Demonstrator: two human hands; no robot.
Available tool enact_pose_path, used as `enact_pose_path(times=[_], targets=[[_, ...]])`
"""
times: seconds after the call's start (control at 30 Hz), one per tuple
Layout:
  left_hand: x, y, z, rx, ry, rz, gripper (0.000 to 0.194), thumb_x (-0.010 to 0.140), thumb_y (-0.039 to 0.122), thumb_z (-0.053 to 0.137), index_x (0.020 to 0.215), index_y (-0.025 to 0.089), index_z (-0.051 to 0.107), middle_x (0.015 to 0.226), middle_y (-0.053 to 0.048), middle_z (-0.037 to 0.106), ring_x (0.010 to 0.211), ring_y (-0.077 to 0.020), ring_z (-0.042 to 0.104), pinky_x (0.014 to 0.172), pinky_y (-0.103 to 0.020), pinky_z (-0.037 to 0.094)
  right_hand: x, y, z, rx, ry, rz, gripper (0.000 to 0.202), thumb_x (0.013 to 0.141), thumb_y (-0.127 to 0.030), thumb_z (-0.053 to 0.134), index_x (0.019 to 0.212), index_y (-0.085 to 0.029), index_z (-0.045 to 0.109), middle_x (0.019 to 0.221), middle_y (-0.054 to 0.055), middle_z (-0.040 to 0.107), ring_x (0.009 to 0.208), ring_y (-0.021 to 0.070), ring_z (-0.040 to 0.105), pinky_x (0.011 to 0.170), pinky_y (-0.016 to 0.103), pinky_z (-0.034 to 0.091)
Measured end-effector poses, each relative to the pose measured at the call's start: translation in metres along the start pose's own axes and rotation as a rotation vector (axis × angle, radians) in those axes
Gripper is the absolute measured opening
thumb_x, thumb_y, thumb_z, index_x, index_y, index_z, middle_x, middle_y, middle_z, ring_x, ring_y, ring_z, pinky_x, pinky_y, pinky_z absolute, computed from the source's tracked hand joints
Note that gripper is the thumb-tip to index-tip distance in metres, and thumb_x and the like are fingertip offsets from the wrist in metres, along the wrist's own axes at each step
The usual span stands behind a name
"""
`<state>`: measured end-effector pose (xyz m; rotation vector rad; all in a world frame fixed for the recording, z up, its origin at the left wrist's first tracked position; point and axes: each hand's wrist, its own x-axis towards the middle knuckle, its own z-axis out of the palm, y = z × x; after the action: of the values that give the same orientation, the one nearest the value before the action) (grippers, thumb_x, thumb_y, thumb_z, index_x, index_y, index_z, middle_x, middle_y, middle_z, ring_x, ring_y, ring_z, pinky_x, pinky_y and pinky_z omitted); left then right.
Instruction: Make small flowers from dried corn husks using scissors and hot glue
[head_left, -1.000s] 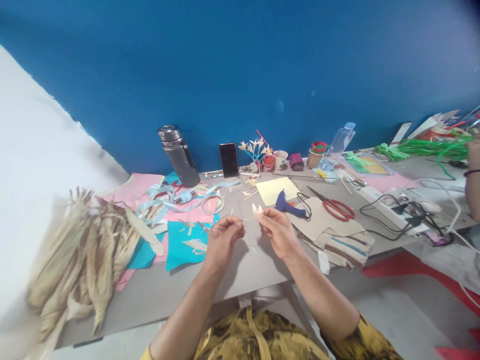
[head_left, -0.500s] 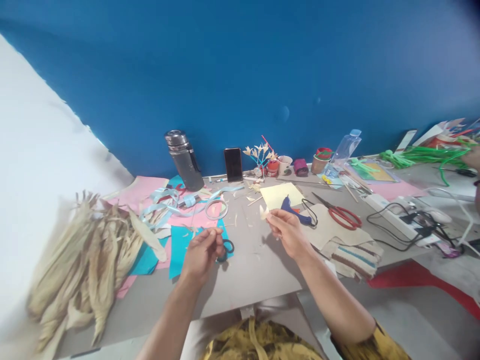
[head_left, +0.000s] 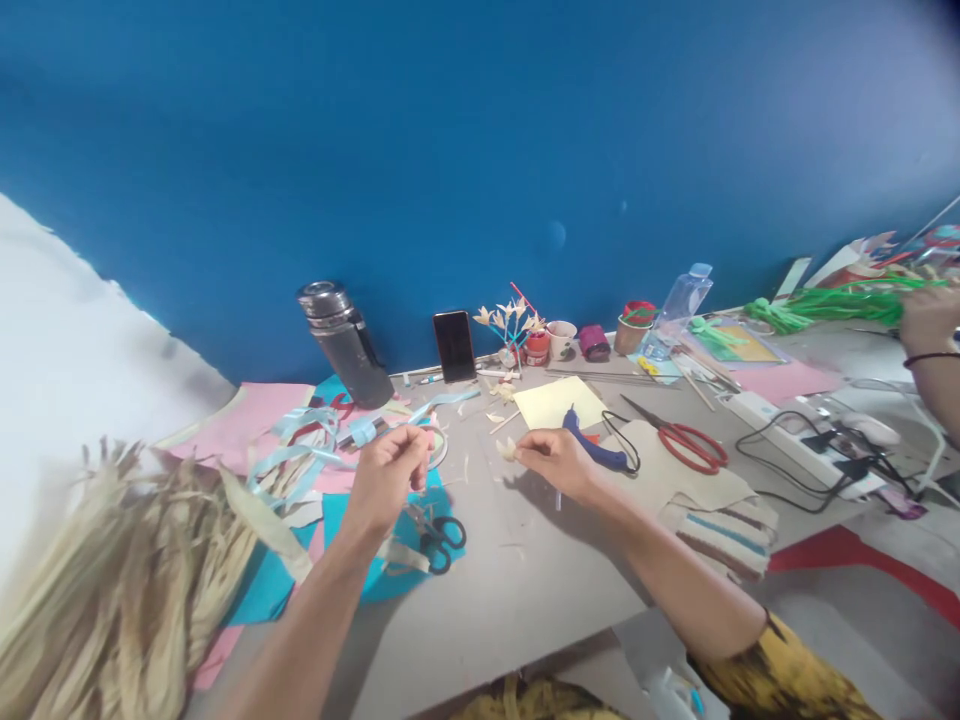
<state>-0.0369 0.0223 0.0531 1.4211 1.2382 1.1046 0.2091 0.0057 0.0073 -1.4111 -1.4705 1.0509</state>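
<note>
My right hand [head_left: 561,463] pinches a small pale husk flower [head_left: 507,451] over the middle of the table. A short whitish stem shows below that hand. My left hand [head_left: 390,470] hovers to the left, fingertips pressed together; whatever they hold, if anything, is too small to name. Below it, black-handled scissors [head_left: 442,543] lie on blue paper [head_left: 373,585] beside a pale husk strip. A blue glue gun [head_left: 600,446] rests just right of my right hand. Farther back, several finished husk flowers [head_left: 510,318] stand on blue stems in a small holder.
Dried corn husks [head_left: 127,570] are heaped at the left. A dark flask [head_left: 346,345] and a phone [head_left: 454,346] stand near the wall. To the right lie red-handled scissors [head_left: 690,447] and a power strip [head_left: 802,440] with cords. Another person's hand [head_left: 930,318] holds green strips.
My left hand has risen away from the black-handled scissors, uncovering them. My right hand has shifted slightly left and lower with the flower. The camera view has moved a little.
</note>
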Motion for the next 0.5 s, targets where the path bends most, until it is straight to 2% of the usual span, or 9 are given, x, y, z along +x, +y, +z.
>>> enact_pose_path(times=[0.07, 0.1, 0.2, 0.23, 0.3, 0.37, 0.43, 0.5], targets=[[0.016, 0.001, 0.001, 0.230, -0.045, 0.027, 0.036, 0.090, 0.040, 0.050, 0.060, 0.020, 0.053, 0.044, 0.003, 0.045, 0.044, -0.0123, 0.045, 0.050, -0.025, 0.038, 0.004, 0.000, -0.002, -0.049, -0.060, 0.041, 0.017, 0.076, -0.030, 0.063, 0.070, -0.015, 0.068, 0.057, -0.004, 0.054, 0.053, 0.0095, 0.041, 0.050, 0.023, 0.030], [0.024, 0.001, 0.003, 0.363, -0.095, 0.046, 0.035, 0.091, 0.038, 0.048, 0.062, 0.019, 0.055, 0.047, 0.002, 0.050, 0.047, -0.0137, 0.049, 0.053, -0.026, 0.040, 0.006, 0.001, -0.003, -0.067, -0.096, 0.057, 0.017, 0.076, -0.030, 0.063, 0.071, -0.015, 0.068, 0.058, -0.003, 0.054, 0.053, 0.0095, 0.042, 0.051, 0.022, 0.031], [0.050, -0.006, 0.015, 0.788, -0.265, 0.154, 0.014, 0.085, 0.027, 0.055, 0.086, 0.021, 0.068, 0.076, -0.003, 0.070, 0.073, -0.0201, 0.064, 0.069, -0.029, 0.045, 0.009, 0.004, -0.003, -0.123, -0.206, 0.074, 0.018, 0.077, -0.031, 0.064, 0.070, -0.015, 0.068, 0.063, -0.002, 0.060, 0.057, 0.0104, 0.048, 0.054, 0.022, 0.035], [0.059, -0.009, 0.022, 0.918, -0.290, 0.180, 0.017, 0.085, 0.026, 0.055, 0.094, 0.022, 0.070, 0.085, -0.005, 0.072, 0.082, -0.0227, 0.065, 0.073, -0.031, 0.046, 0.009, 0.005, -0.002, -0.148, -0.239, 0.080, 0.018, 0.077, -0.031, 0.065, 0.069, -0.015, 0.068, 0.064, -0.001, 0.062, 0.058, 0.0108, 0.050, 0.054, 0.022, 0.036], [0.077, -0.018, 0.036, 1.114, -0.336, 0.205, 0.024, 0.091, 0.031, 0.050, 0.091, 0.021, 0.071, 0.087, -0.009, 0.073, 0.088, -0.0267, 0.066, 0.076, -0.034, 0.045, 0.009, 0.006, 0.000, -0.197, -0.300, 0.087, 0.018, 0.078, -0.030, 0.063, 0.070, -0.016, 0.069, 0.065, -0.001, 0.063, 0.060, 0.0115, 0.052, 0.055, 0.022, 0.035], [0.093, -0.028, 0.049, 1.197, -0.332, 0.293, 0.028, 0.095, 0.027, 0.045, 0.093, 0.020, 0.072, 0.094, -0.011, 0.072, 0.091, -0.0270, 0.065, 0.078, -0.035, 0.045, 0.008, 0.003, 0.001, -0.257, -0.355, 0.070, 0.017, 0.081, -0.026, 0.059, 0.071, -0.016, 0.068, 0.067, -0.001, 0.063, 0.062, 0.0116, 0.053, 0.055, 0.022, 0.034], [0.106, -0.039, 0.060, 1.217, -0.379, 0.426, 0.027, 0.093, 0.018, 0.045, 0.101, 0.021, 0.071, 0.103, -0.011, 0.070, 0.094, -0.0254, 0.064, 0.080, -0.034, 0.044, 0.008, -0.002, 0.003, -0.347, -0.398, 0.031, 0.019, 0.084, -0.021, 0.053, 0.073, -0.016, 0.067, 0.070, 0.000, 0.063, 0.064, 0.0117, 0.053, 0.056, 0.022, 0.031], [0.116, -0.050, 0.067, 1.245, -0.431, 0.510, 0.028, 0.091, 0.013, 0.045, 0.100, 0.021, 0.071, 0.103, -0.011, 0.068, 0.096, -0.0252, 0.063, 0.080, -0.034, 0.044, 0.008, -0.008, 0.005, -0.460, -0.418, 0.006, 0.022, 0.087, -0.020, 0.049, 0.075, -0.016, 0.067, 0.076, 0.002, 0.066, 0.067, 0.0127, 0.053, 0.057, 0.024, 0.029]])
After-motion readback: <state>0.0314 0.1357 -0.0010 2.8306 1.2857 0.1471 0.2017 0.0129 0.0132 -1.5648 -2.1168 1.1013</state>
